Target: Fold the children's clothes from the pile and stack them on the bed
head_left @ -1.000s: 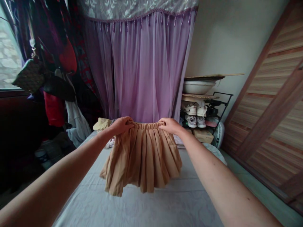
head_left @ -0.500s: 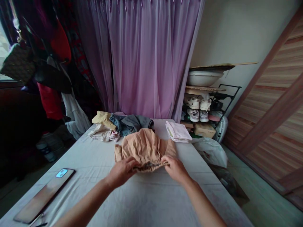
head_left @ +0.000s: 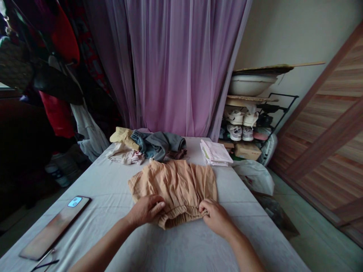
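A tan garment [head_left: 178, 181] with a gathered elastic waistband lies spread on the bed, the waistband toward me; whether it is shorts or a skirt I cannot tell. My left hand [head_left: 147, 208] rests over its left side just above the waistband corner, thumb and fingers slightly apart on the cloth. At the right end of the waistband, my right hand [head_left: 214, 216] is closed, pinching the gathered edge between thumb and fingers. The waistband opening gapes a little between the hands.
Behind the garment lie a grey garment [head_left: 167, 144], a yellow cloth [head_left: 124, 136] and a pale cloth [head_left: 124, 154]. Folded pink cloth [head_left: 217, 152] sits at the back right. A phone [head_left: 55, 228] lies at left. Beyond the bed's right edge stands a shoe rack [head_left: 279, 109].
The tan garment has been spread wider and flatter, its waistband lowered toward me. My left hand has come off the waistband edge onto the cloth; the right still grips its end.
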Motion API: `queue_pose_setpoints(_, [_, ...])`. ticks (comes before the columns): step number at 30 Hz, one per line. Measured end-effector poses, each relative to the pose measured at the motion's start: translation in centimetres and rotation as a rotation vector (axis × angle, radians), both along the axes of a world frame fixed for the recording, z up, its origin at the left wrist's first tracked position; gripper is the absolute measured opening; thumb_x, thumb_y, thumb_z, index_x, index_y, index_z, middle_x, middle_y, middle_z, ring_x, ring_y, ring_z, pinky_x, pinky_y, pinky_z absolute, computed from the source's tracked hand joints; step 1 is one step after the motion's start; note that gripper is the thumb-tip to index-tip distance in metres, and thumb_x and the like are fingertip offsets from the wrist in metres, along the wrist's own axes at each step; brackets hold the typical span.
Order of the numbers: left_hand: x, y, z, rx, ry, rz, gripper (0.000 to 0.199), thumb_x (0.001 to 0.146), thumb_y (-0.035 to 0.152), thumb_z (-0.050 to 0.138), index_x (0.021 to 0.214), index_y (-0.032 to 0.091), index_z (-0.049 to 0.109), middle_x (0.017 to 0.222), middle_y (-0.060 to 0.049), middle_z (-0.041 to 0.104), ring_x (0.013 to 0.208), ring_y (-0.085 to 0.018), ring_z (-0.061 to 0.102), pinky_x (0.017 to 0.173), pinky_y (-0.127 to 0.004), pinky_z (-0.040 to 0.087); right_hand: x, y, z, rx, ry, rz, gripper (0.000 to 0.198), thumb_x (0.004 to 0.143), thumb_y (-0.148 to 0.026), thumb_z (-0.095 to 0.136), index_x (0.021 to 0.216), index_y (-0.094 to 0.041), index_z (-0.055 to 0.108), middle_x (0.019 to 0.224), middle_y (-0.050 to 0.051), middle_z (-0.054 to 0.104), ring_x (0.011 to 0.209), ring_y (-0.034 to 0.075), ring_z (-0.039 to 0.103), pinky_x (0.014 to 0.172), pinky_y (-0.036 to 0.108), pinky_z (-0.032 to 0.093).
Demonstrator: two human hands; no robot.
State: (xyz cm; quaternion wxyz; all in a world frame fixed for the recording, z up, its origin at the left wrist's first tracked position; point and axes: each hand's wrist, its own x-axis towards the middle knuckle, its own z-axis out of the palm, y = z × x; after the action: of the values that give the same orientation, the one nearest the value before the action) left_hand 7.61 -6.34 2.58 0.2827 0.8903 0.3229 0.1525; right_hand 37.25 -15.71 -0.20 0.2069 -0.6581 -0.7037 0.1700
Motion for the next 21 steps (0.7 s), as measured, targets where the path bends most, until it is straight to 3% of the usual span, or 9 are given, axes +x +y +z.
queue_pose_setpoints(3, [0.8,1.3,0.4,0.095,0.005,0.061,0.039,0.098,0.045,0.038,0.098,0.02,0.068,0.095,-0.006,0.071,0.087,-0.018,0.066,0.08,-0.028,0.05,0.5,-0.2,0.8,-0.115,-0.007,0.014,0.032,0.058,0.0,0.044,0.076,-0.021,0.061,0.086,0.001,0.065,0.086,0.016,0.058,0.075,0.024,0.039])
queue_pose_setpoints(5, [1.9,2.0,0.5,0.171,-0.015,0.028,0.035,0.097,0.04,0.04,0.105,0.021,0.068,0.106,-0.007,0.071,0.1,-0.019,0.064,0.091,-0.031,0.049,1.0,-0.4,1.4,-0.166,0.02,0.044,0.031,0.058,-0.002,0.047,0.076,-0.021,0.063,0.087,0.0,0.066,0.084,0.015,0.059,0.073,0.024,0.039])
queue_pose_setpoints(8, [4.0,2.7,-0.1,0.294,0.039,-0.005,0.04,0.096,0.043,0.043,0.122,0.021,0.064,0.131,-0.01,0.062,0.127,-0.025,0.051,0.11,-0.043,0.037,2.0,-0.3,2.0,-0.253,0.173,0.081,0.021,0.063,-0.013,0.058,0.081,-0.021,0.066,0.086,0.0,0.067,0.08,0.016,0.06,0.069,0.024,0.041])
queue_pose_setpoints(10, [5.1,2.7,-1.2,0.345,0.132,0.023,0.054,0.094,0.053,0.045,0.136,0.02,0.054,0.145,-0.012,0.051,0.139,-0.03,0.039,0.115,-0.052,0.026,3.1,0.2,2.0,-0.277,0.321,0.061,0.016,0.071,-0.027,0.06,0.084,-0.021,0.067,0.082,0.001,0.068,0.078,0.017,0.061,0.067,0.025,0.043])
queue_pose_setpoints(12, [5.7,2.6,-2.6,0.355,0.224,0.052,0.068,0.091,0.063,0.043,0.144,0.021,0.045,0.152,-0.013,0.043,0.142,-0.033,0.032,0.116,-0.056,0.022,4.5,1.2,1.5,-0.189,0.4,-0.055,0.022,0.078,-0.036,0.054,0.085,-0.02,0.067,0.081,0.002,0.069,0.078,0.019,0.063,0.07,0.026,0.046])
queue_pose_setpoints(15, [5.3,2.2,-4.6,0.349,0.309,0.091,0.073,0.09,0.069,0.037,0.146,0.023,0.044,0.153,-0.014,0.04,0.143,-0.033,0.031,0.115,-0.056,0.023,6.7,3.1,0.1,-0.005,0.301,-0.407,0.026,0.081,-0.039,0.05,0.089,-0.021,0.068,0.091,0.006,0.073,0.086,0.021,0.066,0.078,0.03,0.047])
queue_pose_setpoints(18, [4.6,1.8,-5.2,0.347,0.334,0.111,0.07,0.091,0.068,0.034,0.145,0.025,0.045,0.154,-0.013,0.039,0.143,-0.033,0.031,0.115,-0.056,0.024,8.2,4.9,-1.3,-0.013,0.156,-0.684,0.032,0.08,-0.039,0.052,0.102,-0.021,0.068,0.103,0.009,0.073,0.092,0.023,0.067,0.079,0.031,0.048])
queue_pose_setpoints(21, [4.8,1.5,-4.2,0.352,0.326,0.12,0.067,0.092,0.066,0.035,0.145,0.025,0.046,0.154,-0.012,0.04,0.143,-0.033,0.03,0.115,-0.057,0.023,8.7,6.3,-2.3,-0.044,0.148,-0.773,0.039,0.079,-0.041,0.053,0.106,-0.018,0.069,0.102,0.013,0.074,0.092,0.027,0.068,0.077,0.034,0.048])
